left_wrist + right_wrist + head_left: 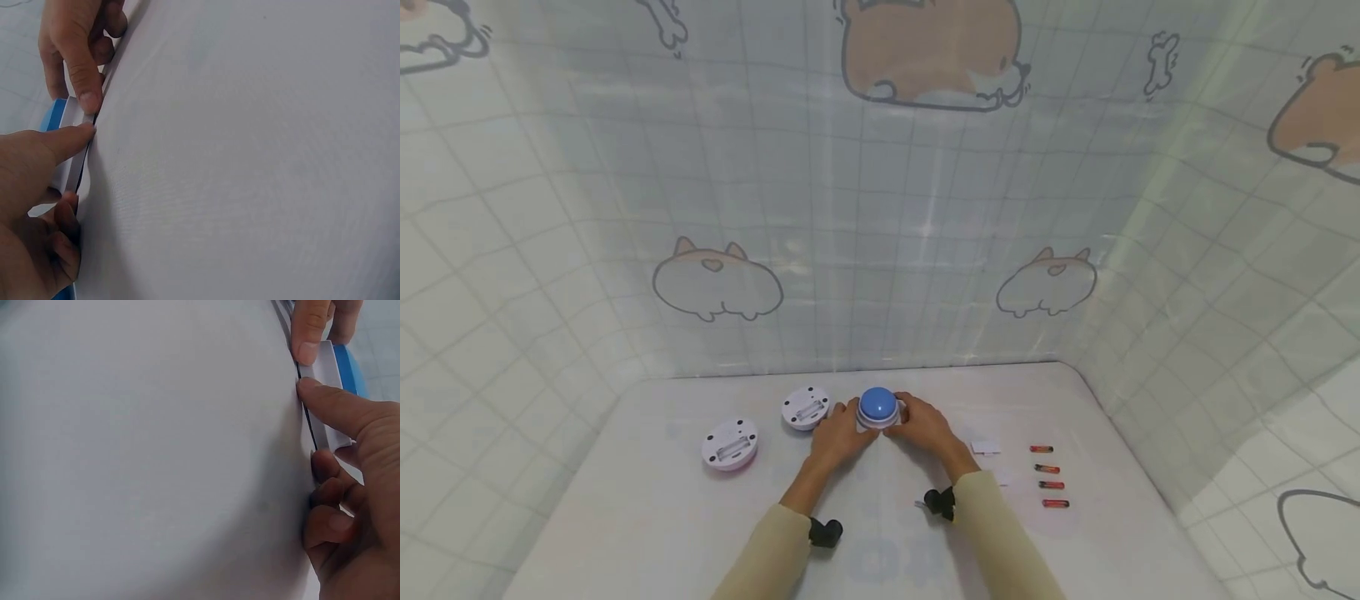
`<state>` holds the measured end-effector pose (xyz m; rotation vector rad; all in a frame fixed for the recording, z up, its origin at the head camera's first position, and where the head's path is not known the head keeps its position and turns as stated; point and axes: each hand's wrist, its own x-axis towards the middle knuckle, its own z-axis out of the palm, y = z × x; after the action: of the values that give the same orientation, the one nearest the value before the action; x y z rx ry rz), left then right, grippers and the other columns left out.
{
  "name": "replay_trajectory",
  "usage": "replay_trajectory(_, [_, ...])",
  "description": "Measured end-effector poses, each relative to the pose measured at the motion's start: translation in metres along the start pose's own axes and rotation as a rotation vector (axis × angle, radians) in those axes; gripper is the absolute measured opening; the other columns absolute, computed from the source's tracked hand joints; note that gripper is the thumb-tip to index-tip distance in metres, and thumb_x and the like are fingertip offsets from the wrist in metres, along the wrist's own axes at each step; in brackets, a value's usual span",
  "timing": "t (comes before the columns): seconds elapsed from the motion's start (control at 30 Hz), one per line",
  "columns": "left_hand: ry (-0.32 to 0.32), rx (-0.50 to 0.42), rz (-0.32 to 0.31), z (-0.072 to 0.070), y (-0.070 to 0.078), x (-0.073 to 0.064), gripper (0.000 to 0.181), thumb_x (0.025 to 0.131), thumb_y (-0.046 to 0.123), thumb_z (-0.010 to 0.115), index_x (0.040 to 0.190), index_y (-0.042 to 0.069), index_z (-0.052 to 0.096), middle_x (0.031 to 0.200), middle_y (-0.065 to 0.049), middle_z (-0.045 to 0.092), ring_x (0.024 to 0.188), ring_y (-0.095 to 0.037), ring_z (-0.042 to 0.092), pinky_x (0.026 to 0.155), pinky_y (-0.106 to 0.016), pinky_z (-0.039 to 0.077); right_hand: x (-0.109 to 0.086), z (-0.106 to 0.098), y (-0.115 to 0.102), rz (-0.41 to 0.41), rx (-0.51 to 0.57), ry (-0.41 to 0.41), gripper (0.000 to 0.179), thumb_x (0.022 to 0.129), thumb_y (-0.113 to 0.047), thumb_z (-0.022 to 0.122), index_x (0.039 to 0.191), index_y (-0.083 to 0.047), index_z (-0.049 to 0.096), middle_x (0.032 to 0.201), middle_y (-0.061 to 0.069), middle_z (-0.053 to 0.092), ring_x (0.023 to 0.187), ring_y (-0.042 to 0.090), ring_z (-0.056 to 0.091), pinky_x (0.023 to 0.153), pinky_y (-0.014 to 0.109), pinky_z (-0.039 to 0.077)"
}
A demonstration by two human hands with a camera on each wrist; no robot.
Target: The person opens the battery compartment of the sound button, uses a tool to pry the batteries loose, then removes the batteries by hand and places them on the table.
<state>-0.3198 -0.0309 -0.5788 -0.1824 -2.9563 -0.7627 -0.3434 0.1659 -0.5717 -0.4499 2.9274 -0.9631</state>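
Note:
A push button (pixel 878 404) with a blue dome and a white base sits right side up near the table's back edge. My left hand (pixel 837 435) grips its base from the left, thumb along the near side. From the right, my right hand (pixel 925 425) holds the same base, its thumb close to the other thumb. In the left wrist view the base's white side wall (pixel 74 169) shows beyond the left thumb (pixel 72 140). The right wrist view has the right thumb (pixel 334 403) against the base's lower edge, low over the table.
Left of the hands, two round white units (pixel 806 408) (pixel 730 445) lie underside up, battery slots showing. White battery covers (pixel 986 447) lie right of the right forearm, one partly hidden by the sleeve. Several orange-and-black batteries (pixel 1049 484) form a column farther right. A patterned curtain (pixel 880 208) surrounds the table.

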Motion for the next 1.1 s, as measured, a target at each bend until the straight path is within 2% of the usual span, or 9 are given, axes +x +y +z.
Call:
replay_trajectory(0.27, [0.003,0.021,0.053,-0.003,-0.001,-0.008,0.075,0.082,0.041,0.081,0.140,0.003,0.053,0.122,-0.022,0.061,0.105,-0.039,0.063,0.087,-0.055,0.050,-0.010,0.007,0.006,-0.019,0.015,0.018,0.076,0.081,-0.040,0.083,0.144,-0.012,0.052,0.083,-0.005,0.058,0.072,0.011,0.052,0.065,0.032,0.043])
replay_trajectory(0.47, [-0.007,-0.002,0.069,-0.010,0.003,-0.016,0.069,0.083,0.036,0.082,0.136,0.002,0.055,0.124,-0.021,0.062,0.110,-0.038,0.062,0.091,-0.054,0.049,-0.016,0.010,0.007,0.002,0.025,0.026,0.073,0.083,-0.043,0.081,0.143,-0.013,0.053,0.083,-0.006,0.059,0.072,0.010,0.053,0.065,0.030,0.043])
replay_trajectory(0.67, [-0.023,-0.005,0.069,-0.012,0.005,-0.021,0.070,0.084,0.037,0.081,0.137,0.001,0.054,0.125,-0.021,0.061,0.111,-0.037,0.062,0.092,-0.053,0.050,-0.020,0.009,0.004,0.016,0.068,0.005,0.073,0.082,-0.039,0.083,0.143,-0.011,0.052,0.086,-0.004,0.059,0.075,0.012,0.054,0.067,0.032,0.045])
replay_trajectory(0.93, [-0.010,-0.017,0.118,-0.013,0.006,-0.024,0.066,0.085,0.035,0.081,0.133,-0.002,0.055,0.116,-0.016,0.063,0.098,-0.027,0.063,0.086,-0.046,0.052,-0.022,0.006,-0.001,0.004,0.083,-0.018,0.074,0.083,-0.033,0.083,0.144,-0.007,0.050,0.083,-0.004,0.060,0.073,0.011,0.055,0.064,0.030,0.046])
replay_trajectory(1.1, [-0.014,-0.006,0.130,-0.015,0.007,-0.025,0.071,0.082,0.032,0.085,0.136,-0.003,0.053,0.121,-0.019,0.062,0.104,-0.030,0.064,0.090,-0.047,0.051,-0.024,0.002,-0.009,-0.001,0.076,-0.018,0.074,0.083,-0.031,0.083,0.144,-0.005,0.050,0.083,-0.004,0.061,0.073,0.011,0.056,0.064,0.029,0.047])
